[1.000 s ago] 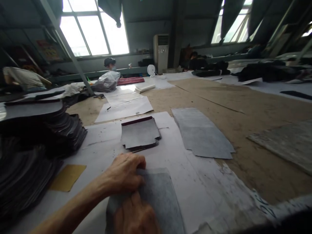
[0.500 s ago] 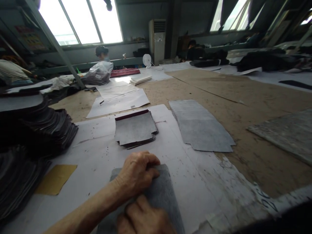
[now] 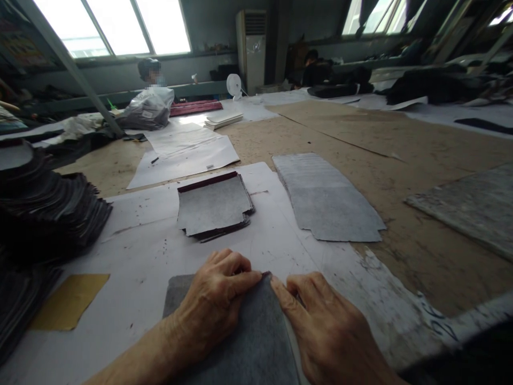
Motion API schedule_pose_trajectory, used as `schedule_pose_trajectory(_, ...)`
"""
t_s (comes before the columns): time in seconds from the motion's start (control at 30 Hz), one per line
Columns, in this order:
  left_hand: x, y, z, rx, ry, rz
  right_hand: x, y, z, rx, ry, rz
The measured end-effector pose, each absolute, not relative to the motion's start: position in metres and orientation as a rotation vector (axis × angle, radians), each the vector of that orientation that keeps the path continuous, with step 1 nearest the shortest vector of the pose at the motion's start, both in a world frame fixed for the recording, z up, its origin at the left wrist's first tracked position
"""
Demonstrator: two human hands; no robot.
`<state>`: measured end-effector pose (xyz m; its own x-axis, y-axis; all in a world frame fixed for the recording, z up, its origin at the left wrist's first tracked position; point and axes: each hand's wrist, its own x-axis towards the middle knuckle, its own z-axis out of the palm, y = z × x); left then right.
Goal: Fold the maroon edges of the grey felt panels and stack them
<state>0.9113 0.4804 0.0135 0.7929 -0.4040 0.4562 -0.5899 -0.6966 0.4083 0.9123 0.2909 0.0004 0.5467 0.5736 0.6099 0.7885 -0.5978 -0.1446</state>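
Note:
A grey felt-like sheet [image 3: 256, 342] lies on the white paper in front of me, with a bit of dark red showing at its top right corner. My left hand [image 3: 218, 299] rests on the sheet, fingers curled, and its thumb and forefinger pinch the top edge by that corner. On the other side of the corner, my right hand [image 3: 328, 321] grips the right edge with fingers bent; its fingertips are partly hidden. Beyond the hands sits a small stack of notched grey pieces [image 3: 214, 206] with a dark red strip along the far edge.
Tall piles of dark cut pieces [image 3: 52, 203] stand at the left, near a yellow card [image 3: 70, 302]. A larger grey notched panel [image 3: 328, 198] lies to the right. Further back are white sheets [image 3: 184, 166], a small fan [image 3: 234, 85] and a co-worker behind a plastic bag [image 3: 148, 107].
My right hand has moved up and right from the sheet's lower middle to its top right corner. My left hand has shifted slightly, its thumb and forefinger now at the corner. The view has turned slightly.

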Motion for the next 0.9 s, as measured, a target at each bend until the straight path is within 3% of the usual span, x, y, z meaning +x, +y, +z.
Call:
schedule_pose_trajectory(0.7, 0.905, 0.472, 0.011, 2.598, -0.946, 0.651, 0.922, 0.281, 0.003, -2.21, -0.906, -0.623)
schedule_pose_trajectory(0.9, 0.905, 0.472, 0.01, 2.608, -0.891, 0.608, 0.918, 0.288, 0.002, -2.315, -1.118, -0.745)
